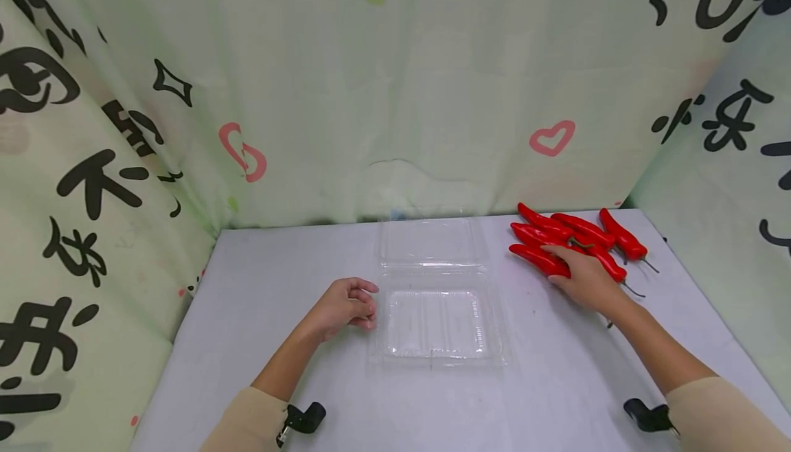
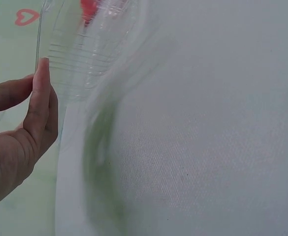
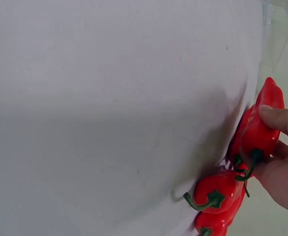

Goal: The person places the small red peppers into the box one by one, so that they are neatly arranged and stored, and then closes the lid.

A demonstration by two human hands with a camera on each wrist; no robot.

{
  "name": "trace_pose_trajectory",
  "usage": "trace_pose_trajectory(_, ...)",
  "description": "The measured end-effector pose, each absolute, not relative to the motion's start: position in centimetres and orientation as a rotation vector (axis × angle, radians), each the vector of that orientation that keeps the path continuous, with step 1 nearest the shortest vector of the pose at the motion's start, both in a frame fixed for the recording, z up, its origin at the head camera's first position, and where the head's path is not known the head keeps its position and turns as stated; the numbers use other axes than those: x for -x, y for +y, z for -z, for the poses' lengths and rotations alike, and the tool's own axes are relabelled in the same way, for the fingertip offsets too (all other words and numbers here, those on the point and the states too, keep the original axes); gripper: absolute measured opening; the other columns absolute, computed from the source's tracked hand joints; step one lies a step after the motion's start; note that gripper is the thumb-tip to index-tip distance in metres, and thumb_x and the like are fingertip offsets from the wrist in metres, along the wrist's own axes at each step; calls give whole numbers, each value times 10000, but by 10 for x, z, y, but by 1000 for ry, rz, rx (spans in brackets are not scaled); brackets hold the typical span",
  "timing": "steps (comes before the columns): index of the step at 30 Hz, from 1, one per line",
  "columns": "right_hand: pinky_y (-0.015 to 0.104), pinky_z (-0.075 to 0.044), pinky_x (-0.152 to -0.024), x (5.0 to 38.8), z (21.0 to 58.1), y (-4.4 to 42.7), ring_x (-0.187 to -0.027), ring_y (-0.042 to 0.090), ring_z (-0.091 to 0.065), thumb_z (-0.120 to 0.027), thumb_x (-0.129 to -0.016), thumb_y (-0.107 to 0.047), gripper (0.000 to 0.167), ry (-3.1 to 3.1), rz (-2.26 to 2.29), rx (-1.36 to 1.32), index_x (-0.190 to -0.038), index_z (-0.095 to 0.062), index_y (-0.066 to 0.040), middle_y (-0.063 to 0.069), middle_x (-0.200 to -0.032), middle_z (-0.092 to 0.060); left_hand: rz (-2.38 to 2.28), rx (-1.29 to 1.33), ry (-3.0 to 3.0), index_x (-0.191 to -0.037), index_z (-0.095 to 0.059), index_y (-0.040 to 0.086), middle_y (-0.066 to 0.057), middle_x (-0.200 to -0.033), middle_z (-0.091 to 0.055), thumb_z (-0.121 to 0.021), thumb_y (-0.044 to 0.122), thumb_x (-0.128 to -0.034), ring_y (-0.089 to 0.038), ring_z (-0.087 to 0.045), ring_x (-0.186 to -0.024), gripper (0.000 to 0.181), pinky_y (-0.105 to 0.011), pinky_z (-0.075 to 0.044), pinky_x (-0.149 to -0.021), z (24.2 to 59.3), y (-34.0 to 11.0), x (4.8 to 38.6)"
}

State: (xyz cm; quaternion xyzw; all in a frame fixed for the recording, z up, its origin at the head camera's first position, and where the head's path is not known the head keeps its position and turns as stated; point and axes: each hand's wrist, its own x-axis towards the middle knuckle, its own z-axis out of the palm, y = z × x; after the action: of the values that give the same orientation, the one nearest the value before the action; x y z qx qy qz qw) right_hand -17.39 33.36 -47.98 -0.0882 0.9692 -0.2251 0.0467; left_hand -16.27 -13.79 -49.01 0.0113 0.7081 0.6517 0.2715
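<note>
A clear plastic clamshell container (image 1: 432, 354) lies with its lid raised behind its base in the head view. My left hand (image 1: 346, 308) is at the container's left edge, fingers loosely bent. In the left wrist view its fingertips (image 2: 44, 66) meet the container's rim; nothing shows gripped. My right hand (image 1: 583, 280) holds a red pepper (image 1: 536, 258) at the near side of a pile of several red peppers (image 1: 583, 227). The right wrist view shows the thumb on the held pepper (image 3: 263, 132), with fingers partly hidden behind; other peppers (image 3: 217, 189) lie close below.
The white table (image 1: 266, 266) ends at a printed curtain (image 1: 432, 95) along the back. Curtain panels also rise on the left and right. Black camera mounts (image 1: 305, 417) sit at both sleeves.
</note>
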Motion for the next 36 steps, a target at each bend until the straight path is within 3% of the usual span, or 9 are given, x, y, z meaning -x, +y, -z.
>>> trace_pose_trajectory(14,578,-620,-848,169,455,329,-1149,484,-565,-823,-871,-122,690,2984,685,351,-1470,-502,0,317,-1323,-603,-1739,-22,1927,-1312,-529,-119,-86,-866,-610,-634,-113,-924,-169,-689,-718,402,-295,-646,-657,490,-136,163)
trace_pose_trajectory(28,544,-634,-823,165,432,305,-1162,448,-588,-816,-874,-123,692,2992,721,447,-1498,-520,-92,270,-1388,-597,-1703,20,1958,-1292,-549,-106,-93,-872,-593,-639,-126,-905,-177,-682,-703,398,-291,-640,-633,485,-134,164)
trace_pose_trajectory(36,515,-646,-809,163,423,287,-1177,418,-578,-856,-830,-109,733,2948,735,522,-1484,-526,-66,244,-1393,-594,-1686,15,1969,-1292,-551,-101,-92,-872,-595,-646,-113,-911,-175,-683,-699,393,-290,-641,-633,484,-134,164)
